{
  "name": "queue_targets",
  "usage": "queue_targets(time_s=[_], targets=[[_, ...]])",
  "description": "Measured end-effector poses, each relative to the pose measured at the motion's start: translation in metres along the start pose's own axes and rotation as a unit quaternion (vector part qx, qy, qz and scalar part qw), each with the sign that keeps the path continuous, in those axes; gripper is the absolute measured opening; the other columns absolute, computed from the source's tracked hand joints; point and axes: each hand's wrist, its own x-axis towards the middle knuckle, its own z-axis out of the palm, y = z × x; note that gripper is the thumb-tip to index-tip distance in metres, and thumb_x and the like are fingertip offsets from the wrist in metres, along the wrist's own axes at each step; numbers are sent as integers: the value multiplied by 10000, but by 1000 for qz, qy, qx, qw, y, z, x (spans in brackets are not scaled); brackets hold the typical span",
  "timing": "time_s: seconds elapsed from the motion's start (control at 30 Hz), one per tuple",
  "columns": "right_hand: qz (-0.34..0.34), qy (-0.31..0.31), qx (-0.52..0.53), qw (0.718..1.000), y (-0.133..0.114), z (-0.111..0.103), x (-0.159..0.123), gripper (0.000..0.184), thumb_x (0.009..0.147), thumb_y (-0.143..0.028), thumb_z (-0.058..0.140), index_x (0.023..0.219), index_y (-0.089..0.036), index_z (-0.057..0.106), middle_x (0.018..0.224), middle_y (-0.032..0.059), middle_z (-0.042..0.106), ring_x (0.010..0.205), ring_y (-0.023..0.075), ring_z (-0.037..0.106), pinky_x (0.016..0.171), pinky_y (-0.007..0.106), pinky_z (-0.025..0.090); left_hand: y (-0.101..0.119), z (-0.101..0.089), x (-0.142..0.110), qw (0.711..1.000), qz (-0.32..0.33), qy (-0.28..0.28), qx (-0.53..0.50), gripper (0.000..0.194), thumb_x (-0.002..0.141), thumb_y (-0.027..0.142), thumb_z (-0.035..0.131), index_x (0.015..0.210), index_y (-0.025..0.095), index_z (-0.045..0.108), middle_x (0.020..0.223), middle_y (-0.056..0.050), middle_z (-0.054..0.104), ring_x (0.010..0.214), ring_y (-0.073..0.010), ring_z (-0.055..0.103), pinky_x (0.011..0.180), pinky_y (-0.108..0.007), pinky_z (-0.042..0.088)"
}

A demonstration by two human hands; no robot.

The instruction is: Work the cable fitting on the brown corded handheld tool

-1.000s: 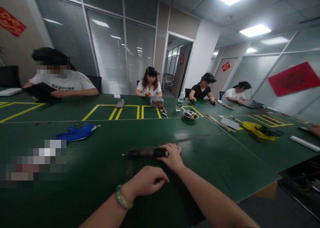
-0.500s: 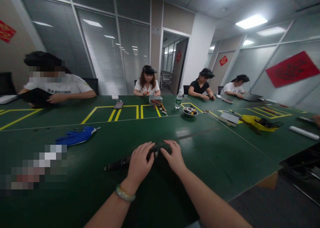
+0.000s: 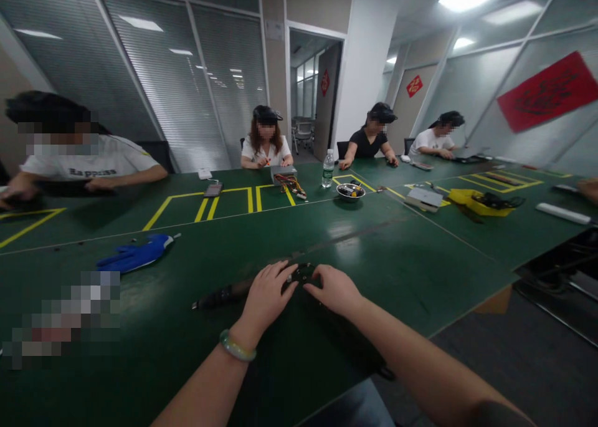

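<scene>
Both hands are close together over the green table. My left hand [image 3: 271,290], with a bangle on its wrist, has its fingers and thumb curled round the left side of a small black part [image 3: 304,273] with shiny spots; its kind I cannot make out. Facing it, my right hand [image 3: 337,290] has its fingers and thumb curved against the right side of that part. A dark pen-shaped tool with a metal tip, like an electric screwdriver [image 3: 219,297], lies left of my left hand, which partly hides its right end.
A blue glove [image 3: 137,254] lies to the left. Farther back stand a metal box with coloured wires [image 3: 283,176], a water bottle [image 3: 327,170], a metal bowl [image 3: 350,192] of small parts and a yellow tray [image 3: 486,204] with black cables. Several people sit across the table [image 3: 420,271].
The view has shifted a little to the right and down. My right hand has turned, its fingers now more curled, and more of the black part shows between the hands.
</scene>
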Motion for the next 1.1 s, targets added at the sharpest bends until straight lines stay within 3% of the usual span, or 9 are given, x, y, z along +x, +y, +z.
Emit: queue_targets(time_s=[0.13,0.23,0.4,0.57,0.73,0.93,1.1], targets=[[-49,-66,3,997,0,-1,32,104,738,-302,693,785,-210,688,865,49,688,831,224,632,708,287,434,4,1,2,1000,7,-7,25,410,929,297,511,1339,298,521,1333,-63,550,1217,-257,518,1041,-453,412],[-56,-79,54,994,7,0,42,85,676,-259,728,742,-216,698,752,4,686,727,182,628,646,247,424,8,0,4,999,1,-8,38,398,926,264,496,1323,281,524,1292,-66,565,1181,-251,536,1004,-430,433],[-41,-73,124,989,25,6,40,127,786,-260,631,886,-192,671,767,-15,685,671,126,607,588,202,401,16,3,10,997,-36,-9,66,448,894,300,525,1336,233,487,1212,-85,582,1083,-257,570,952,-409,446],[-23,-52,122,991,27,10,38,149,727,-252,689,851,-193,631,776,-12,661,684,136,576,575,215,353,23,13,17,995,-66,3,76,351,875,270,526,1217,193,540,1176,-101,600,1089,-262,563,978,-406,413],[-28,-41,124,991,24,12,38,107,744,-231,663,834,-196,617,762,-21,650,668,125,573,566,208,341,29,16,28,992,-99,-7,82,218,882,269,512,1078,194,569,1059,-90,642,980,-250,597,852,-375,442],[-20,7,94,995,26,12,36,77,773,-198,626,844,-204,597,775,-9,648,700,140,579,603,228,338,24,10,29,995,-67,-27,71,223,925,305,477,1108,244,588,1095,-56,635,1009,-241,592,845,-366,435],[-39,9,78,996,25,13,38,75,798,-241,638,871,-229,625,793,-18,661,720,145,590,618,235,344,22,8,27,997,-50,-31,54,234,926,289,487,1129,268,599,1121,-44,626,1029,-233,588,859,-364,447]])
